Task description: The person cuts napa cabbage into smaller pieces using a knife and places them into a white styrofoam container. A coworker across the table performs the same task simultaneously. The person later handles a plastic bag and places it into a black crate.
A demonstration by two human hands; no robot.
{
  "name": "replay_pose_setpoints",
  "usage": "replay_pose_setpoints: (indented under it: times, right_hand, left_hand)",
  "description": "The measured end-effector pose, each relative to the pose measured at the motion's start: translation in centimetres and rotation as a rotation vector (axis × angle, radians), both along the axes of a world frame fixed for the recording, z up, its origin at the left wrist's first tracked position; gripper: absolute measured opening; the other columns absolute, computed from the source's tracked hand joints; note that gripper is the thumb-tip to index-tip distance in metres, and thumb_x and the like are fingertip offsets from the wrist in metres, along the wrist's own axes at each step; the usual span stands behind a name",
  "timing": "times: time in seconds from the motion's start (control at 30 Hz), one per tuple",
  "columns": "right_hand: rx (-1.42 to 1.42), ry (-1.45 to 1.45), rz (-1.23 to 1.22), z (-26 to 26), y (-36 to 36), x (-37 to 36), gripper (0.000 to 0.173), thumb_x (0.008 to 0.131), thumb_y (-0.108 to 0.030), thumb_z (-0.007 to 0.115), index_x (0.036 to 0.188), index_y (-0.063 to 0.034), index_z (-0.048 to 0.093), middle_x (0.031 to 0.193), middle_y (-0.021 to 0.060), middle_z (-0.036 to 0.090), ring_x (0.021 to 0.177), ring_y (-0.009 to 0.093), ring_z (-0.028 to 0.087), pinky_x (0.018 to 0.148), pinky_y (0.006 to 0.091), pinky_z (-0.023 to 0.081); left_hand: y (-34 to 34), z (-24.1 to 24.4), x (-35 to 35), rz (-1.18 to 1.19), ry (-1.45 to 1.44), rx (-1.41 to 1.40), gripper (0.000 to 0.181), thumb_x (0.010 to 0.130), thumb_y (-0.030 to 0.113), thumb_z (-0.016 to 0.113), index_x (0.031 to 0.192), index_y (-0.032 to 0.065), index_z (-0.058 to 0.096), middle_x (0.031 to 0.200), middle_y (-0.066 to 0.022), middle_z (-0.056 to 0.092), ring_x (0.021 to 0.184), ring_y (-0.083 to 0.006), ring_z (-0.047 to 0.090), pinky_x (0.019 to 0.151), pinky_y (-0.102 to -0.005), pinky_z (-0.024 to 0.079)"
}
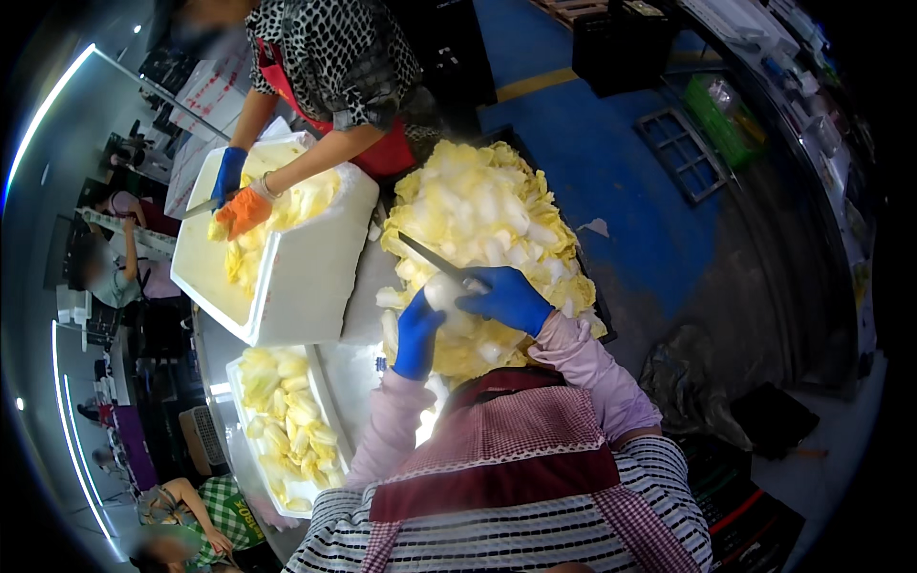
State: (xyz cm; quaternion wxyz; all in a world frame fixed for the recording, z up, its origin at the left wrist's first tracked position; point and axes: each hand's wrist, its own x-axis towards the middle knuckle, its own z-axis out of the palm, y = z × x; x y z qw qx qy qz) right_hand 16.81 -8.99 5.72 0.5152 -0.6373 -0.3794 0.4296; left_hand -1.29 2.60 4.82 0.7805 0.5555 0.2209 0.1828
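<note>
My right hand [506,297], in a blue glove, grips a knife [433,256] whose dark blade points up and to the left. In my blue-gloved left hand [418,335] is a pale napa cabbage piece [442,289], its white end up near the knife. The fingers of both hands almost meet around this piece, so its lower side is hidden. Beneath and beyond my hands rises a large heap of loose yellow-white cabbage leaves [476,193]. It spreads right up to my checked apron [501,430].
Left of the heap, a white foam box [315,286] holds cabbage, where a co-worker's gloved hands [240,208] work with a knife [199,208]. A white tray [332,422] of trimmed cabbage hearts stands on the metal table [358,358]. A green crate [716,122] sits on the floor.
</note>
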Motion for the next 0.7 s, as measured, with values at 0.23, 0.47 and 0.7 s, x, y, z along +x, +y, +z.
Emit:
replay_pose_setpoints:
  times: [0.23, 0.47, 0.7]
  right_hand:
    - [0.079, -0.28, -0.039, -1.9, -0.3, -0.1, 0.045, 0.077, -0.021, 0.074, 0.116, -0.0001, 0.066, 0.099, 0.0157, 0.071, 0.078, 0.018, 0.068, 0.073, 0.0327, 0.054]
    - [0.002, 0.099, -0.036, -1.6, -0.6, 1.0, 0.04, 0.08, -0.023, 0.073, 0.114, -0.0027, 0.067, 0.084, 0.0096, 0.07, 0.07, 0.016, 0.067, 0.065, 0.0301, 0.053]
    - [-0.022, 0.086, 0.007, -2.3, -0.4, 0.5, 0.04, 0.083, -0.024, 0.074, 0.116, -0.0013, 0.067, 0.086, 0.0063, 0.07, 0.07, 0.011, 0.063, 0.063, 0.0276, 0.052]
  left_hand:
    - [-0.6, -0.4, 0.7, 0.001, 0.23, 0.388, 0.064, 0.08, 0.009, 0.075, 0.137, -0.0019, 0.048, 0.123, -0.0108, 0.061, 0.108, -0.0201, 0.061, 0.094, -0.0329, 0.049]
    - [-0.9, 0.5, 1.0, 0.071, 0.182, 0.317, 0.064, 0.081, 0.005, 0.071, 0.139, -0.0011, 0.046, 0.124, -0.0114, 0.059, 0.111, -0.0186, 0.058, 0.093, -0.031, 0.048]
    - [0.2, -0.1, 0.5, 0.084, 0.213, 0.333, 0.062, 0.084, 0.001, 0.062, 0.143, 0.0017, 0.043, 0.11, -0.0091, 0.063, 0.093, -0.0136, 0.06, 0.08, -0.0246, 0.049]
